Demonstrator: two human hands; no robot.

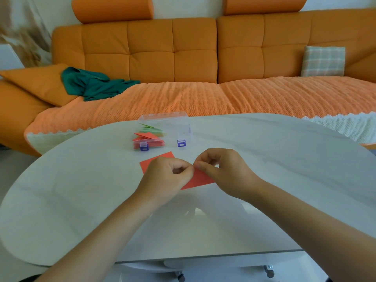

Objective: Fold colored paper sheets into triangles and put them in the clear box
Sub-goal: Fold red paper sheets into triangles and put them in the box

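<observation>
A red paper sheet lies on the white table in front of me. My left hand and my right hand sit on top of it, fingers curled, fingertips meeting at the sheet's middle where both pinch the paper. Much of the sheet is hidden under the hands. Behind it stands the clear box with its lid open and purple latches. Folded red and green triangles rest in its left part.
An orange sofa with a knitted orange throw runs behind the table. A green cloth and a checked cushion lie on it. The table's rounded edge curves left and right of my arms.
</observation>
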